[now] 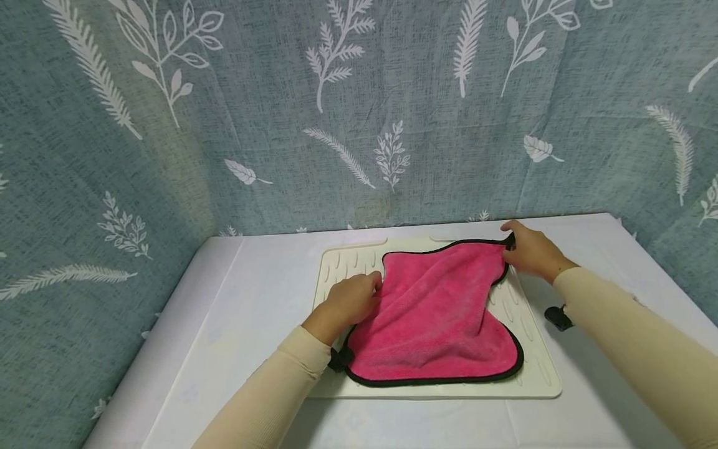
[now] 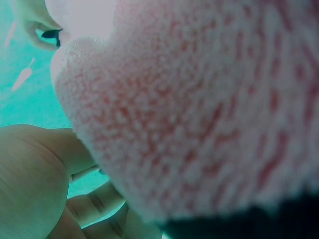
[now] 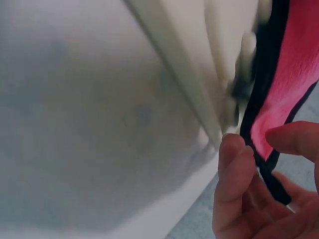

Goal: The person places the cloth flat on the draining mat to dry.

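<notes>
A fluffy pink cloth [image 1: 432, 312] with a black border [image 1: 437, 381] lies on a cream mat [image 1: 449, 391]. It is wavy, with folds across its middle. It covers most of the mat, but the mat's near right corner shows bare. The mat's near left corner is hidden by the left arm.

The right hand [image 1: 533, 251] pinches the cloth's far right corner, by a small black tab [image 1: 510, 240], above the mat's far right corner. In the right wrist view, the thumb and a finger are on the two sides of that corner, and part of the hand is cut off.

The left hand [image 1: 349, 300] is at the cloth's left edge, over the left side of the mat. Its fingers curl and seem to hold that edge, but their tips are hidden. In the left wrist view, the cloth is very close and blurry.

The mat sits on a white surface [image 1: 252, 324], near its far edge. The surface's near edge is cut off. Both cream sleeves, left [image 1: 263, 386] and right [image 1: 634, 343], run out of the picture. A dark thing [image 1: 339, 360] is under the left wrist, too hard to make out. Behind the surface hangs a blue-green sheet [image 1: 269, 81] with white leaves.
</notes>
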A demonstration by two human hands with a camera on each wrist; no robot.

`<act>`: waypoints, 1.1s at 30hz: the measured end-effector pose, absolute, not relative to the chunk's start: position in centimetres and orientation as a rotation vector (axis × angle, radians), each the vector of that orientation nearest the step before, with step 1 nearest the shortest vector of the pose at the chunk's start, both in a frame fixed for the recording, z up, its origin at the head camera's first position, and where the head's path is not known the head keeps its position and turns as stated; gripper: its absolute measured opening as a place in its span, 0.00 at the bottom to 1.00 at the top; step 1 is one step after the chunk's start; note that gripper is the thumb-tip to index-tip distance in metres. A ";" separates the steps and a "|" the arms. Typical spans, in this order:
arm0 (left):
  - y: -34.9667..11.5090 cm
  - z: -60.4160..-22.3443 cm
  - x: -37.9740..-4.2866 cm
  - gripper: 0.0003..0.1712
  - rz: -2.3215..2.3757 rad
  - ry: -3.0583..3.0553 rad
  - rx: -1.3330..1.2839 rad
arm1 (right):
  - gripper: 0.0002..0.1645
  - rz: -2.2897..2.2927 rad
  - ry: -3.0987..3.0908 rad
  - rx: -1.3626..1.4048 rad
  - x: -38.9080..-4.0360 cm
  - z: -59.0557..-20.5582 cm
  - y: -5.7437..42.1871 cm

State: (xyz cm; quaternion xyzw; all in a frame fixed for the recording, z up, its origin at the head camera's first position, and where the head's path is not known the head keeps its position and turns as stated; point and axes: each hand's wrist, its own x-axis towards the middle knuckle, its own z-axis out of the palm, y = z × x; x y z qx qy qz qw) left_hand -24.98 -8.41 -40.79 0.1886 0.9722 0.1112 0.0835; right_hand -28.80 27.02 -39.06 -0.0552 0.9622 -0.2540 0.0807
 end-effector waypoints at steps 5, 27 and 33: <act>-8.4 -40.7 -25.0 0.05 0.330 2.906 0.574 | 0.41 -0.798 2.951 -0.221 -27.3 -39.7 26.8; -8.3 -40.7 -24.8 0.05 0.321 2.911 0.555 | 0.19 -0.778 3.080 -0.709 -18.6 -40.5 22.3; -8.5 -40.1 -24.9 0.05 0.302 2.869 0.623 | 0.22 -0.699 3.038 -0.710 -17.8 -41.3 22.2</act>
